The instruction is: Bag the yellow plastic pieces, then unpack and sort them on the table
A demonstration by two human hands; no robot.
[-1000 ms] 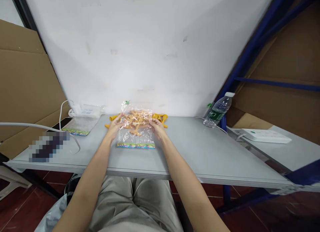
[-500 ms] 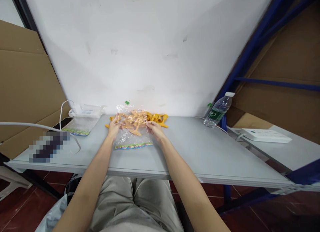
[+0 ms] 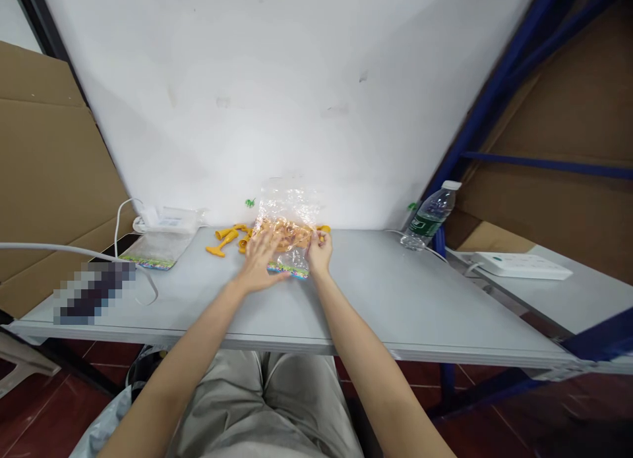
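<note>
A clear plastic bag with a colourful printed strip holds several orange plastic pieces and stands tilted up near the table's far edge. My left hand lies flat against the bag's front, fingers spread. My right hand grips the bag's right side with curled fingers. A few loose orange pieces lie on the table just left of the bag.
A flat pile of empty clear bags and a white power strip sit at the far left. A water bottle leans at the far right, another power strip beyond it. The grey table meets a white wall.
The bag has shifted right and been tipped upright. My left hand moved right onto its front. My right hand closed on its right side.
</note>
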